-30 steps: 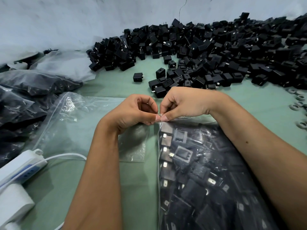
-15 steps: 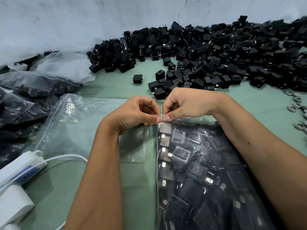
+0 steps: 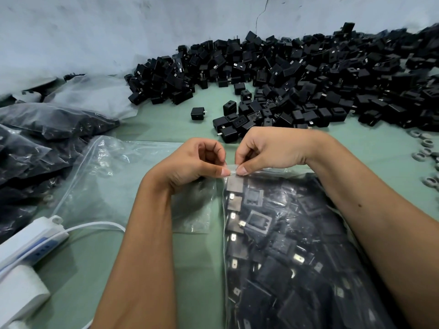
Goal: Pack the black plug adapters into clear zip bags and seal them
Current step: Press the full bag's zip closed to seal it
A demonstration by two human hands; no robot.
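While the filled zip bag (image 3: 297, 245) lies at five o'clock, left hand (image 3: 190, 167) and right hand (image 3: 268, 150) pinch its zip strip (image 3: 234, 170) at the near-left corner with curled fingers: sealing begins. Next move, by judgement: slide the pinch along the strip.

free: green table (image 3: 166, 129) beyond hands | blocked: adapter pile (image 3: 308, 84) behind, filled bags (image 3: 35, 143) left
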